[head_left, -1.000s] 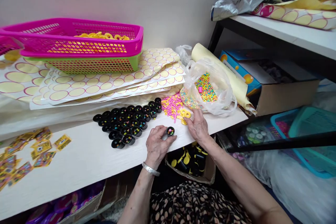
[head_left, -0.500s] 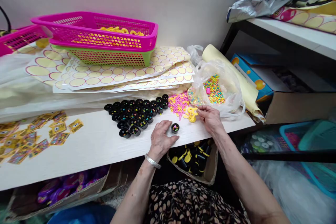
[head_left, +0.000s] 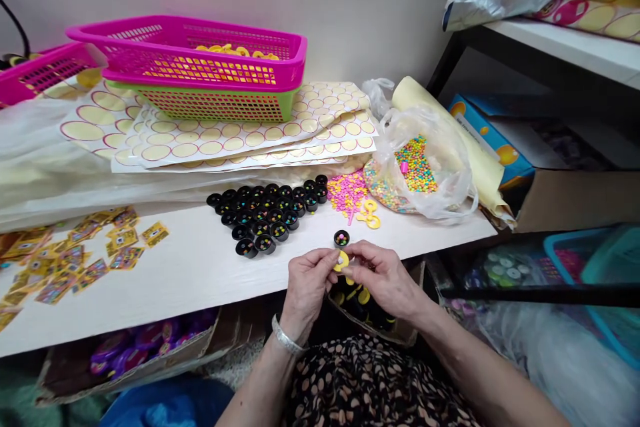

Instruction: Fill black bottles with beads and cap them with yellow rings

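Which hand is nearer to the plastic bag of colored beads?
Right. The right hand is in front of the plastic bag, somewhat to its left; the left hand is farther left, more distant.

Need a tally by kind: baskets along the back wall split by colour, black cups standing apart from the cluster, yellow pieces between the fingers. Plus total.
Pink baskets: 2 (one cut off at the left edge)
Green basket: 1
Black cup apart from the cluster: 1
Yellow piece between left hand and right hand: 1
Total: 5
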Demonstrator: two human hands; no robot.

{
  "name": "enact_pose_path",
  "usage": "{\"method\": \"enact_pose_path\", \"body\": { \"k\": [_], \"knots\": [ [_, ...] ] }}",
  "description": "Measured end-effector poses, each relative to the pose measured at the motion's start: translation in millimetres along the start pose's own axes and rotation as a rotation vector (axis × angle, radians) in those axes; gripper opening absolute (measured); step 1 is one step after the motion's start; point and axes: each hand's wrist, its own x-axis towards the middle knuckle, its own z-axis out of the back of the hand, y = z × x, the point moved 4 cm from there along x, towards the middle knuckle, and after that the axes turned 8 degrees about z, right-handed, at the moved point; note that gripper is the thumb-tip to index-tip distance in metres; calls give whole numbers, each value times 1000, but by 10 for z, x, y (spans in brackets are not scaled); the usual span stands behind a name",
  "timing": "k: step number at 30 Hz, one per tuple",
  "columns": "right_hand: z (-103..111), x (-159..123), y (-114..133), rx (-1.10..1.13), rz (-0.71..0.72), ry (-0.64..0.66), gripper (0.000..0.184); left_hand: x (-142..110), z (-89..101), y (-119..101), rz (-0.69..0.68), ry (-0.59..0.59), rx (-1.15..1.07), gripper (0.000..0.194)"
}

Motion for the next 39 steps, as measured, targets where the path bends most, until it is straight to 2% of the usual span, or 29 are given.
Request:
{"method": "enact_pose_path", "body": {
  "k": [3,5,8,11,13,16,20,23,27,32,36,39],
  "knots": [
    [-31,3,78,-329,120,-22,21,16,-66,4,-51,-76,-116,18],
    [-40,28,86,-495,177,-65,20,8,-124,10,-51,-83,-150,18],
    [-24,113,34,-565,229,-56,19,40,-118,0,-71,-99,-132,22],
    [51,244,-27,-602,230,-35,13,144,39,-37,-169,-238,-70,26],
    [87,332,-58,-647,215,1,10,235,123,-46,-188,-293,-46,28],
    [90,419,-90,-700,182,68,7,349,114,-47,-156,-239,2,30],
    [65,446,-92,-726,155,103,3,419,10,-68,-186,-166,122,27],
    [78,453,-117,-643,117,85,6,460,-15,-59,-226,-165,218,25],
    [117,463,-247,-286,44,-24,11,481,-3,-45,-294,-178,300,22],
    [26,396,-510,232,-258,-112,34,452,-11,-58,-339,-211,352,19],
    [-39,373,-582,379,-335,-232,33,465,-41,-49,-310,-212,339,20],
    [-63,394,-580,431,-349,-261,29,490,-72,-28,-248,-202,294,22]
  ]
}}
